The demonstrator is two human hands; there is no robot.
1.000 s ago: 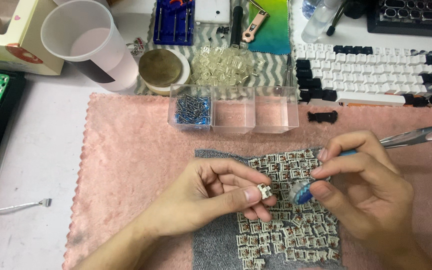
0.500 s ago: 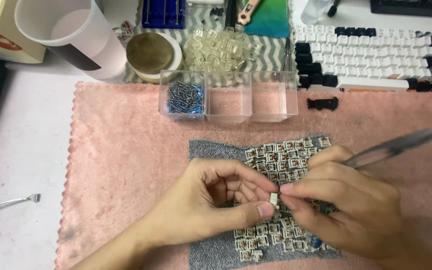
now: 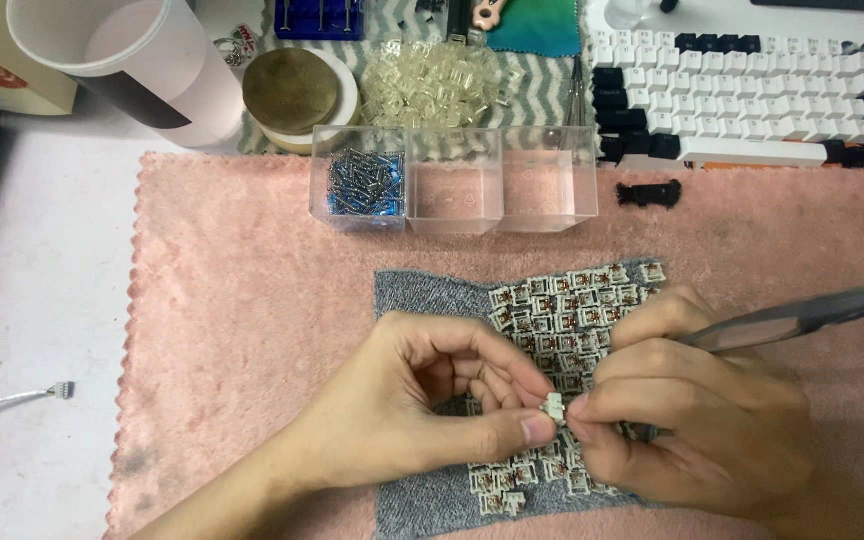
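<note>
A small white switch part (image 3: 553, 406) sits pinched between the two hands, just above the near half of the grey cloth (image 3: 407, 300). The left hand (image 3: 422, 405) closes its grip on the part with thumb and forefinger from the left. The right hand (image 3: 697, 420) meets it from the right, fingertips pressed to the same part, while metal tweezers (image 3: 802, 315) lie tucked in that hand, their long end pointing out to the right. Whether the tweezer tips touch the part cannot be told; the fingers hide them.

Under and around the hands, a heap of white switch housings (image 3: 562, 305) with brown centres covers the grey cloth, which lies on a pink towel (image 3: 232, 300). At the towel's far edge stands a clear box (image 3: 452, 180) of three compartments: the left one holds small blue-ended metal springs (image 3: 360, 183). A small black piece (image 3: 649, 193) lies on the towel to the right of the box.

Beyond the towel, a pile of clear plastic tops (image 3: 432, 85) rests on a striped mat, beside a round tin (image 3: 297, 95) and a white cup (image 3: 122, 60). A keyboard (image 3: 752, 100) with white and black keys lies at the far right. A thin wire with a plug (image 3: 57, 390) lies on the bare surface at the left.
</note>
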